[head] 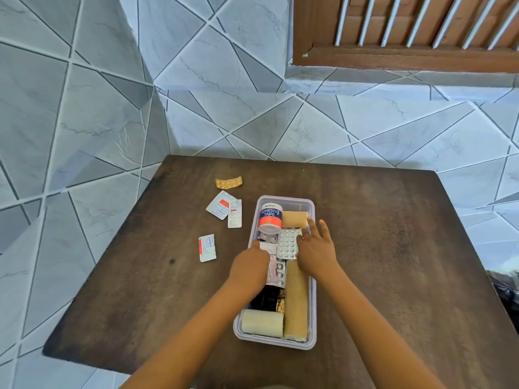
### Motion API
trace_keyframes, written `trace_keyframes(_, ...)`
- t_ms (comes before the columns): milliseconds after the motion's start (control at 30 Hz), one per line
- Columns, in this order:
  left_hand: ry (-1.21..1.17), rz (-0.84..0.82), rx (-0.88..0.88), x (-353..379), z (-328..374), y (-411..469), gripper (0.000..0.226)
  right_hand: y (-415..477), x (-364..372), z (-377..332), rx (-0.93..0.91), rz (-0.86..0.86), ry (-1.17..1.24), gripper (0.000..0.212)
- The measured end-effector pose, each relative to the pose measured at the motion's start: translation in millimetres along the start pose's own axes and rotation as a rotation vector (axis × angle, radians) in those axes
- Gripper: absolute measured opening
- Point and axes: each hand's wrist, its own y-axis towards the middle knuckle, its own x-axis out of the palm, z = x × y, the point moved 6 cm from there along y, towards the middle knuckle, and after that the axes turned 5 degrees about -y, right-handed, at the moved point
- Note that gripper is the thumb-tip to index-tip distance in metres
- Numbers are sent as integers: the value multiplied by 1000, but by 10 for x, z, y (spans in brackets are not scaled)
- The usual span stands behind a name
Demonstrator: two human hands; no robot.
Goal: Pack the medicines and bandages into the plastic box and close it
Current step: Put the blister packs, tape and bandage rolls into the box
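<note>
Item: clear plastic box (311, 290), open, lengthwise on the dark tabletop (393, 248), directly under both your hands. No lid is in view.

Contents: adhesive tape tub (270, 217) at the far end beyond your left hand; tan bandage roll (294, 219) just past your right fingertips; white blister strip (287, 244) between your hands; long tan bandage (295, 301) below your right wrist; pale bandage roll (262, 323) at the near end; foil strips and a dark packet beneath.

Hands: left hand (250, 266) palm down on the strips, fingers hidden, so you cannot tell its grip. Right hand (316, 248) spread open, fingertips on the blister strip, gripping nothing.

Step, as judged: settling the strips flat. Press evenly with both hands, and keep the strip below the rim so a lid can seat.

Outstanding, left of your left hand: orange blister strip (229, 182), two overlapping sachets (224, 209), one single sachet (207, 247).

Room: bare tabletop right of your right hand; loose items sit well inside the left edge. Free space in the box looks tight.
</note>
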Motion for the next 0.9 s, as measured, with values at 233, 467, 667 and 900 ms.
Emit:
trace_keyframes(233, -244, 128, -40, -378, -452, 119, 22, 29, -394, -114, 15, 243, 382, 35)
trace_keyframes(467, -249, -24, -296, -244, -1614, 377, 56, 802, -687, -988, -21, 190, 542, 41)
trace_keyframes(667, -247, -128, -147, -13, -1695, 564, 80, 1354, -406, -1279, 215, -38, 384, 54)
trace_keyframes(900, -282, -79, -161, -21, -1748, 631, 61, 1504, -229, -1214, 348, -10, 534, 38)
